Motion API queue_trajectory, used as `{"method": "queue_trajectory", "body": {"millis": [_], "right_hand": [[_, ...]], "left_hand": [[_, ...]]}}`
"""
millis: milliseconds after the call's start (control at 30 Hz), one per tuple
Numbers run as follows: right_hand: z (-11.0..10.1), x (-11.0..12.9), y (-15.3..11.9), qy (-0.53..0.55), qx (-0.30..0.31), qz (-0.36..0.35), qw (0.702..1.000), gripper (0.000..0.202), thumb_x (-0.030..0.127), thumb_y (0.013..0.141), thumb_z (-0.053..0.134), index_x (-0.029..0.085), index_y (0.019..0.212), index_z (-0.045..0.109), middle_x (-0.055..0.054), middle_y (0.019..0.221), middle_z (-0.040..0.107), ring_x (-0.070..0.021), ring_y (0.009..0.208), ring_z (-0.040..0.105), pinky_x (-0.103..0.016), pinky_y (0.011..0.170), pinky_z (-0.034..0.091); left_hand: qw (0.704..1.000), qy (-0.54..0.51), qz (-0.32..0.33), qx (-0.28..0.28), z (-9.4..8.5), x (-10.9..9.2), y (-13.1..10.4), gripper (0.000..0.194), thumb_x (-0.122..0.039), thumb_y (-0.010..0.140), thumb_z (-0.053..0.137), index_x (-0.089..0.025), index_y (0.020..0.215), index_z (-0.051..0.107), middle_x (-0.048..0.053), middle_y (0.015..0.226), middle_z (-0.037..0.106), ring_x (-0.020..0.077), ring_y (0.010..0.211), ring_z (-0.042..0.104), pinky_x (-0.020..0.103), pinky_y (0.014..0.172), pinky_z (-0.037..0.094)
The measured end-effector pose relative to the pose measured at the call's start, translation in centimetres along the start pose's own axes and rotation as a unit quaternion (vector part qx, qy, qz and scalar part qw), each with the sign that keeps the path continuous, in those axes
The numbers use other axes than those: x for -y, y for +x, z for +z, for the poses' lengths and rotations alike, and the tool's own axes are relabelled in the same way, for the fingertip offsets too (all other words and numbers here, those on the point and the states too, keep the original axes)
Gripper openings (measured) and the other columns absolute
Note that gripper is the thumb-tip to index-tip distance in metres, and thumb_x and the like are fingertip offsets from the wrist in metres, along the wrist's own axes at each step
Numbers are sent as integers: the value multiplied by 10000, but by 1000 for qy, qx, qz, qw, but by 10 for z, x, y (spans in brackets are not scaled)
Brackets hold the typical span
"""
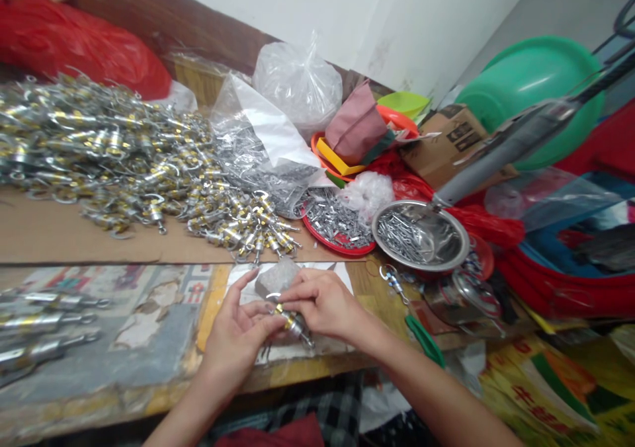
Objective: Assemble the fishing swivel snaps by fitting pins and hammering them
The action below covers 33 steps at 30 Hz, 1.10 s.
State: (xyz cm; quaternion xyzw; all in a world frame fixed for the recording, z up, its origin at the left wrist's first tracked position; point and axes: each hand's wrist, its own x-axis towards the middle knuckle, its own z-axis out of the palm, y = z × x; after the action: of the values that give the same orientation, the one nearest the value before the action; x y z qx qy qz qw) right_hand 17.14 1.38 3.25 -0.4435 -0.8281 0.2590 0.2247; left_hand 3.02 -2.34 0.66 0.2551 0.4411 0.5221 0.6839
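- While our left hand (237,333) pinches the metal piece (296,326), our right hand (325,299) is closed near its hook (272,295).
- To do this well, we should keep the piece steady and press gently.
- It is over the table (297,369), near the stone (276,278).
- Farther, we see the pile (99,129) and the bowl (423,267).

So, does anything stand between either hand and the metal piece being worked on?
Nothing visible does: the left hand and the right hand both hold the metal piece. The grey block lies beyond it, not between.
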Motion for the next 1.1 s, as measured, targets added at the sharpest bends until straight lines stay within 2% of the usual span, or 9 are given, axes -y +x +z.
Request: {"method": "queue_trajectory", "body": {"millis": [100,200,300,467,633,767,833,967,1100], "right_hand": [[4,2,-2,49,-36,24,998,131,184,718,629,202,818,710,-7,655,627,-115,601,562,-206,554,426],[-6,-2,-16,75,-134,30,988,183,177,787,538,213,902,676,-25,799,648,-138,748,591,-243,675,459],[-19,-22,-43,-51,-205,100,972,228,217,818,492,216,1016,603,-55,952,614,-180,898,561,-306,777,442],[-21,-57,-80,-229,-41,194,953,265,294,813,495,184,1047,554,-75,872,584,-219,825,573,-331,716,452],[-27,-37,-81,-141,-135,176,965,208,245,816,491,193,1014,527,-61,925,601,-188,833,590,-293,712,475],[-37,6,-76,-103,-216,24,971,390,180,828,486,275,1205,457,-46,1058,600,-192,970,569,-295,800,471],[-36,19,-75,-108,-184,-20,977,507,126,829,456,308,1293,365,-40,1075,599,-191,953,580,-299,790,483],[-25,26,-74,-155,-52,24,986,531,98,820,393,284,1315,349,-57,927,641,-198,743,617,-315,644,519],[-17,23,-79,-152,-102,30,983,519,116,838,388,273,1329,325,-74,981,629,-201,811,613,-324,715,509]], "left_hand": [[1000,-2,-4,7,1,-1,-1,851,-150,514,742,-221,1236,298,-83,547,587,152,503,618,357,564,558],[1000,7,-3,7,1,-1,-2,835,-162,539,737,-212,1241,287,-76,566,598,150,510,623,332,555,557],[1000,16,-1,3,0,0,-2,829,-168,544,738,-213,1242,293,-71,575,604,158,522,633,314,545,554],[1000,20,3,8,-1,3,-1,811,-163,568,724,-215,1249,286,-59,589,618,170,552,650,327,577,557],[1000,26,9,4,-1,3,-2,789,-155,579,714,-213,1242,290,-54,586,626,163,541,649,308,560,557],[1000,18,7,3,0,2,-3,816,-157,558,727,-205,1244,286,-55,570,631,170,533,649,317,551,558],[1000,15,6,-1,1,1,-4,829,-149,550,730,-199,1245,283,-51,571,638,170,535,650,310,547,557],[1000,17,3,-8,3,0,-4,832,-135,554,721,-187,1254,275,-35,578,659,154,514,642,283,535,552],[1000,19,9,-18,5,0,-5,844,-151,543,731,-192,1260,286,-52,538,644,146,493,635,263,522,546]]}}
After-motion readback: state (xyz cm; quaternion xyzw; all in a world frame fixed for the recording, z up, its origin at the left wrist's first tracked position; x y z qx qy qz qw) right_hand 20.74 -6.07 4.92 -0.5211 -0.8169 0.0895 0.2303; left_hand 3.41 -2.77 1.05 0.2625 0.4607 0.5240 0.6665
